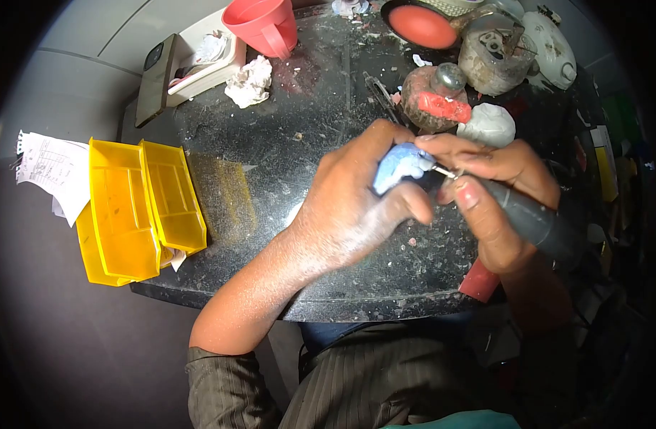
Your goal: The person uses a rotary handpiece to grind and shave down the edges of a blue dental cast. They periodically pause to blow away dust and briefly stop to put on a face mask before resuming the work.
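A small blue and whitish piece (401, 166) is held in my left hand (353, 193), its fingers curled behind it and the thumb below. Pale dust coats the thumb side of that hand and the wrist. My right hand (503, 207) is closed round a dark cylindrical handpiece (532, 218). A thin metal tip (444, 171) sticks out of the handpiece toward the right side of the blue piece; whether it touches is too small to tell. Both hands are above the dusty black table (278, 179), their fingertips close together.
Yellow bins (120, 214) and papers (55, 171) are at the left. Toward the back stand a phone (156, 80), a white tray (217, 75), a red mug (263, 27) and crumpled tissue (249, 82). A stained jar (428, 96), a white lump (487, 125) and a red bowl (421, 26) sit back right.
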Demonstrator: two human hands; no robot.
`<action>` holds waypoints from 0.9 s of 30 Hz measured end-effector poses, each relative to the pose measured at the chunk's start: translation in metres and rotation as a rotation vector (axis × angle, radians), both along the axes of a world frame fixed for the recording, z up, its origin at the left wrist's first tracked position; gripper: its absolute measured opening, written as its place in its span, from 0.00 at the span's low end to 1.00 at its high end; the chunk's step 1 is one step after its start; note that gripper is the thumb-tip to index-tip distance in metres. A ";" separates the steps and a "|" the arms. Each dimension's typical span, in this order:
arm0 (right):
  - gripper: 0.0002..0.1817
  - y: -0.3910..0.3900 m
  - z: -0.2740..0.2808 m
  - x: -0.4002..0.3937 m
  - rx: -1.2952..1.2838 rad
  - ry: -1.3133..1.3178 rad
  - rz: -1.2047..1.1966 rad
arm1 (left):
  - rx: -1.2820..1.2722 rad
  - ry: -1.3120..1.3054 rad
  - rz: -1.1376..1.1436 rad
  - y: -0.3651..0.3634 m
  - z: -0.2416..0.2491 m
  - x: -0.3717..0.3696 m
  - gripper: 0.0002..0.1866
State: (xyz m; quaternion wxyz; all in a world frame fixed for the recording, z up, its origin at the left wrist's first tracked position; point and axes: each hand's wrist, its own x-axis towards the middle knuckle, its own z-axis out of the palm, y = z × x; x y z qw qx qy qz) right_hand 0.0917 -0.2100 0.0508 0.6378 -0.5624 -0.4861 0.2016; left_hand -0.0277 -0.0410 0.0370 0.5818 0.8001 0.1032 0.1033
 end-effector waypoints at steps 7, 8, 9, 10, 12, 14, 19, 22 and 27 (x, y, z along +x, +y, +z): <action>0.08 -0.003 -0.002 -0.001 0.052 0.077 0.026 | -0.477 0.238 0.011 0.004 0.008 -0.001 0.66; 0.08 -0.004 0.000 -0.004 0.052 0.079 0.025 | -0.518 0.285 -0.019 0.004 0.011 -0.001 0.65; 0.08 -0.004 0.002 -0.006 0.021 0.091 0.049 | -0.505 0.318 0.023 0.001 0.016 0.000 0.64; 0.08 -0.004 0.004 -0.007 -0.011 0.103 0.074 | -0.506 0.320 0.023 0.003 0.014 0.000 0.64; 0.08 -0.005 0.004 -0.006 -0.036 0.076 0.097 | -0.387 0.284 -0.025 0.007 0.010 -0.002 0.66; 0.09 -0.003 0.003 -0.006 -0.036 0.030 0.116 | -0.364 0.306 -0.001 0.005 0.011 -0.002 0.65; 0.10 -0.002 0.001 -0.003 -0.028 0.000 0.170 | -0.287 0.336 0.017 0.004 0.015 -0.002 0.63; 0.10 -0.002 0.001 -0.003 -0.031 0.001 0.175 | -0.268 0.319 0.002 0.004 0.016 -0.001 0.63; 0.10 -0.001 0.001 -0.006 -0.022 0.079 0.177 | -0.226 0.312 0.013 0.005 0.014 -0.002 0.62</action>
